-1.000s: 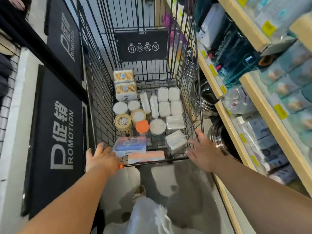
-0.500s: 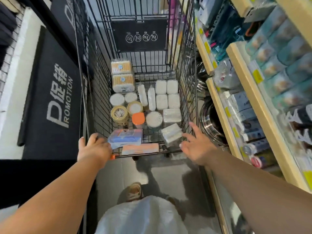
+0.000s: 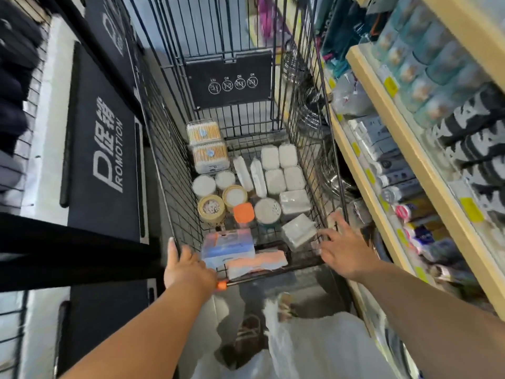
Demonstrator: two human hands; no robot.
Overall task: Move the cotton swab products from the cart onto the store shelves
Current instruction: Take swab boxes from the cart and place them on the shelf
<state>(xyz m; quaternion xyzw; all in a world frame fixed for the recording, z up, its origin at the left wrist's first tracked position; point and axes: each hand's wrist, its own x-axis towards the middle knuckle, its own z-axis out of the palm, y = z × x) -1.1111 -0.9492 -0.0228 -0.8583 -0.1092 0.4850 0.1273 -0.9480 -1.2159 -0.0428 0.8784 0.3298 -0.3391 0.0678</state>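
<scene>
Cart [image 3: 175,203]: black wire, standing in a narrow aisle on a grey floor [image 3: 314,285].
Swab products [image 3: 278,165]: all in the cart's basket. They include two clear boxes [image 3: 210,157] at far left, round tubs [image 3: 203,184], an orange-lidded jar [image 3: 243,212], and flat blue-and-orange packs [image 3: 228,244] nearest the handle [image 3: 273,274].
Shelves [image 3: 412,149]: right of the cart, pale wood edges, yellow tags [image 3: 390,86], stocked with goods.
Left of the cart: black panels [image 3: 103,160] lettered "PROMOTION".
Left hand [image 3: 188,269]: fingers wrapped over the handle's left end.
Right hand [image 3: 344,253]: fingers spread wide, on the basket's near right corner, holding nothing.
</scene>
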